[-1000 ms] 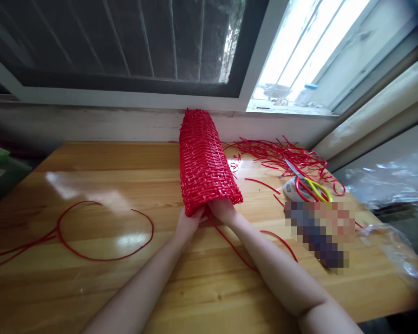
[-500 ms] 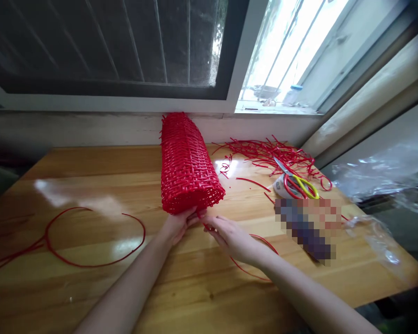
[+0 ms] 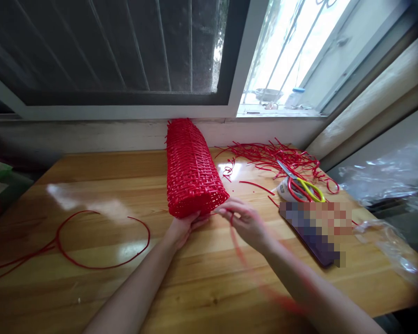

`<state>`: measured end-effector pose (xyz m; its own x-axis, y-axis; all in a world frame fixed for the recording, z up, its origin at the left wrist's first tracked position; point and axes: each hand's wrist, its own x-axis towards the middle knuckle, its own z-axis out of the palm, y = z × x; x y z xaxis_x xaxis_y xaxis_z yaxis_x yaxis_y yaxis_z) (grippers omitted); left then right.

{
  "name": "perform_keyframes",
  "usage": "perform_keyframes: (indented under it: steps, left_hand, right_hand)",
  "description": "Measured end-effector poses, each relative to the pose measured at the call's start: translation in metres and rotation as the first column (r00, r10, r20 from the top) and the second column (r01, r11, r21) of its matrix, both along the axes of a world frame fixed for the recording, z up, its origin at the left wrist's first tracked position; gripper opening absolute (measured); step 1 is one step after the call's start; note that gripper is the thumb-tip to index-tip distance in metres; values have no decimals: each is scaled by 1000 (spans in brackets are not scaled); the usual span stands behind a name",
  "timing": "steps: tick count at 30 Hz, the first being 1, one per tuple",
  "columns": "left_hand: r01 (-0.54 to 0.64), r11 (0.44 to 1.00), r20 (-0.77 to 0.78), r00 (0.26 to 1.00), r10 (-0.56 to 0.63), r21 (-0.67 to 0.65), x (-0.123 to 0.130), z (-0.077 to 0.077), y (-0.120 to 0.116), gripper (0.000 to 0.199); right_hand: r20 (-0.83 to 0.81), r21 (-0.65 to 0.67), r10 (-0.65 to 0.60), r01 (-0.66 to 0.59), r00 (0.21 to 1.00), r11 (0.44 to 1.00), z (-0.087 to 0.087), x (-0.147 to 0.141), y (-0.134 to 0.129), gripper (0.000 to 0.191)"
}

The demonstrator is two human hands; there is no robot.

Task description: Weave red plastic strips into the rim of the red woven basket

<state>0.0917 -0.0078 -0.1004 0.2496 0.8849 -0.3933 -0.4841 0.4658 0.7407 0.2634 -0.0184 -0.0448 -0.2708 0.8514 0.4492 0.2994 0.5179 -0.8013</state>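
Observation:
A red woven basket (image 3: 195,171) lies on its side on the wooden table, its near end towards me and its far end by the window wall. My left hand (image 3: 186,227) grips the lower rim of that near end, thumb against the weave and fingers partly underneath. Just right of the rim, my right hand (image 3: 245,222) is closed in a pinch on a red strand (image 3: 240,253), which trails down towards my right forearm and is smeared by motion.
A looped red cord (image 3: 102,267) lies on the left of the table (image 3: 181,297). At the back right are cut red strands (image 3: 264,155), scissors (image 3: 304,188) on a white roll (image 3: 284,189), and a partly pixelated dark flat object (image 3: 310,236). Clear plastic (image 3: 390,246) lies at the right edge.
My right hand has moved right and slightly up, away from my left hand, drawing the strand along. My left hand still grips the rim. The whole view has shifted slightly.

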Motion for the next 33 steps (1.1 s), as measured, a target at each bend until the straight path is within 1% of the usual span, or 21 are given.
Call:
perform_keyframes:
  steps: [2,4,5,7,10,12,13,15,18,21,22,23,24,25,26,27,29,31,33]
  left_hand:
    - [-12,1000,1,1000,12,-2,0,-1,0,35]
    - [-30,1000,-2,1000,30,9,0,-1,-1,36]
    - [-38,999,-4,999,38,16,0,-1,-1,36]
    - [-39,999,-2,999,39,29,1,-2,-1,34]
    - [-37,999,2,999,37,32,1,-2,-1,32]
    - [-38,999,2,999,38,27,1,-2,0,32]
    - [-37,999,-1,999,37,24,1,-2,0,32]
    - [-33,999,-7,999,33,18,2,-2,0,31]
    - [-17,1000,-19,1000,17,13,2,-1,-1,31]
    - [13,1000,-45,999,-12,14,2,-1,-1,32]
    - [22,1000,-55,998,-21,13,2,-1,-1,32]
    - [28,1000,-64,998,-28,13,1,0,-1,32]
    - [36,999,-72,997,-35,12,1,0,-1,32]
    - [43,999,-78,996,-42,12,1,1,-1,32]
    - [53,998,-82,995,-51,16,1,1,-1,32]
    - [64,998,-85,994,-62,22,1,2,-1,33]
    - [89,995,-89,992,-86,40,1,3,-1,33]
    - [100,993,-95,991,-94,57,0,2,-1,32]
    - [94,994,-101,991,-87,61,0,1,-1,31]
  right_hand:
    - [-171,-69,-131,121,977,990,9,10,6,17]
    - [-291,-129,-228,198,929,972,20,24,13,18]
    - [-346,-155,-268,226,899,962,26,32,17,18]
    - [-468,-189,-346,290,813,938,40,48,25,21]
    - [-590,-160,-410,397,696,904,61,70,37,25]
    - [-643,-133,-433,465,632,875,71,80,44,20]
    - [-656,-138,-447,485,608,863,74,83,47,21]
    - [-671,-167,-494,537,552,827,76,87,54,27]
    - [-692,-177,-552,632,466,755,74,90,64,24]
    - [-751,-117,-535,719,388,686,69,98,73,24]
    - [-766,-118,-531,734,361,669,67,101,75,24]
    - [-776,-136,-531,732,341,667,65,102,77,22]
    - [-777,-164,-531,706,337,689,63,103,77,20]
    - [-776,-197,-527,660,347,725,61,101,76,17]
    - [-767,-232,-519,591,378,773,59,97,74,15]
    - [-755,-258,-501,510,424,820,57,91,71,17]
    - [-704,-311,-470,363,532,878,53,74,60,30]
    - [-645,-329,-429,277,632,903,49,54,46,43]
    - [-575,-372,-402,210,713,904,44,36,32,50]
